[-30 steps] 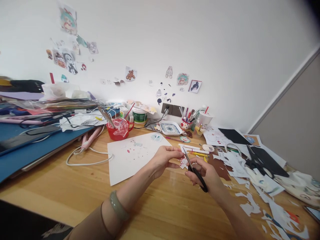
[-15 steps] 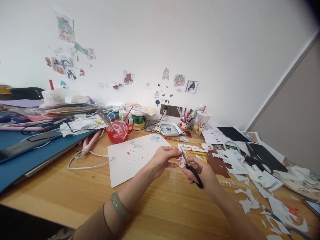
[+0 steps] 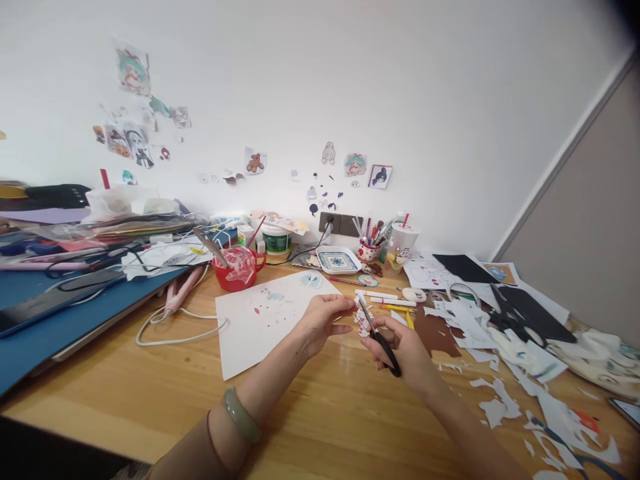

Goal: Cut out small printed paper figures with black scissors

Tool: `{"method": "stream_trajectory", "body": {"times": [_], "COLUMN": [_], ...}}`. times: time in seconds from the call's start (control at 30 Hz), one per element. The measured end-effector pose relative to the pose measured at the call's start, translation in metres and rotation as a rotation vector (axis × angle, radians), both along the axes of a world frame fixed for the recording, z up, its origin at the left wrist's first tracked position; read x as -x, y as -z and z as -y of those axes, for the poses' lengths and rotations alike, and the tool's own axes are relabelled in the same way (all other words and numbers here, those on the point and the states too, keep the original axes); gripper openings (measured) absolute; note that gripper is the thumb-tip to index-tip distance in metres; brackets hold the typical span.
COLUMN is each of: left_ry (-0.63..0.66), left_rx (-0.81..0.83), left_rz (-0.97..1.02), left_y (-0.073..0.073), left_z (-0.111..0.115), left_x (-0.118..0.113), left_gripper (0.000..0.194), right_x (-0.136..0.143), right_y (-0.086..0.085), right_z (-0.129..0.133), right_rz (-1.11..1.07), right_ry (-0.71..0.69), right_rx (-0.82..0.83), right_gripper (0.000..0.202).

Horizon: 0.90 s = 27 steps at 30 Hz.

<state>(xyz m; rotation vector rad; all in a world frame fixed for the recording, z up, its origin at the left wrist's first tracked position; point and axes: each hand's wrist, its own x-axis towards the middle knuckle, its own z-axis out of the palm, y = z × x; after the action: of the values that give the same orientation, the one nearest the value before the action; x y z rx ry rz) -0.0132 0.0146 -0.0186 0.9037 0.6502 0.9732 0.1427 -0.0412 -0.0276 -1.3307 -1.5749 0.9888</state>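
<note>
My right hand grips black-handled scissors, their blades pointing up and away toward my left fingertips. My left hand is closed in a pinch on a small piece of white paper right at the blade tips. Most of that piece is hidden by the fingers and blades. Small paper cut-outs with red marks lie on the table just beyond the scissors. Beneath and behind my left hand is a white sheet bearing small red and pale blue pieces.
White paper scraps and large black scissors lie on the right. A red cup, a square patterned dish, a pen holder and a drink cup stand along the back. Cables and a blue board occupy the left.
The scissors and my right hand have shifted slightly left, and the blades look closer together. My left hand keeps its pinch in nearly the same place. The view has tilted slightly.
</note>
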Motion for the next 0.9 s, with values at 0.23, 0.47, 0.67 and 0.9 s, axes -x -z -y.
{"method": "stream_trajectory", "body": {"times": [0.23,0.47,0.67,0.9], "left_ry": [-0.021,0.002,0.041,0.049], "left_rx": [0.003,-0.01,-0.033,-0.025], "left_rz": [-0.014,-0.019,-0.011,0.017], "left_y": [-0.0023,-0.0023,-0.0033,-0.0053], "left_z": [0.0016,0.0029,0.0037,0.0047], "left_x": [-0.0016,-0.0008,-0.0006,0.0007], "left_gripper": [0.021,0.025,0.022,0.018], "right_x": [0.0016,0.0023,0.0013,0.0011], "right_y": [-0.0024,-0.0033,-0.0021,-0.0066], "right_z": [0.0014,0.002,0.0016,0.0029], "right_rz": [-0.02,-0.026,-0.019,-0.037], "right_ry": [0.011,-0.004,-0.017,0.011], "right_rx": [-0.006,-0.017,-0.04,-0.043], "right_gripper": [0.023,0.024,0.023,0.024]}}
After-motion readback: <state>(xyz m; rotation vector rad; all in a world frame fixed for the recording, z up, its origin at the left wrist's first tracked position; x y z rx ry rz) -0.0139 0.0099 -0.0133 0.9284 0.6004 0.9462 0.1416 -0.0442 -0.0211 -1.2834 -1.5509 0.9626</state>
